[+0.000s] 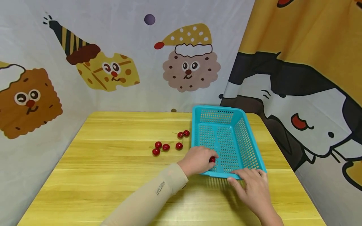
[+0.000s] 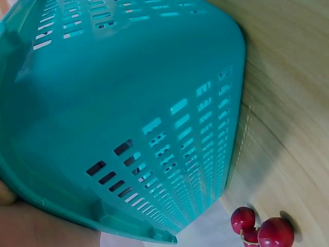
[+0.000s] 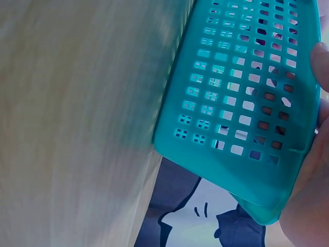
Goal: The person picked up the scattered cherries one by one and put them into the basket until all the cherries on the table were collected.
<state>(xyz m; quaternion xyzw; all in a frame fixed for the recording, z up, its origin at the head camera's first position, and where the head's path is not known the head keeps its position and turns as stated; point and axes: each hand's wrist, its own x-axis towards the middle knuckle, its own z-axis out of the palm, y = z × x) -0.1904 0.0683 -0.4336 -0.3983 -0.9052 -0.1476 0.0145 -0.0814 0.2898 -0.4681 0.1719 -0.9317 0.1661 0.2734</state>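
Note:
A turquoise perforated plastic basket [image 1: 245, 138] stands on the right half of the table. My left hand [image 1: 197, 159] reaches over its left near side and pinches a dark red cherry [image 1: 212, 159] between thumb and fingers, inside the basket's outline. At the near right corner my right hand [image 1: 253, 188] grips the rim, thumb outside and fingers over the edge. Several more cherries [image 1: 166, 147] lie loose on the wood left of the basket, a few with thin stems. The left wrist view shows some of these cherries [image 2: 276, 232] beside the basket's outer wall [image 2: 103, 92].
The yellow wood-grain table [image 1: 113, 175] ends at a back edge by a white cartoon-printed cloth [image 1: 147, 78]. A printed curtain [image 1: 305, 94] hangs along the right side. A beige sleeve [image 1: 150, 197] covers the left forearm.

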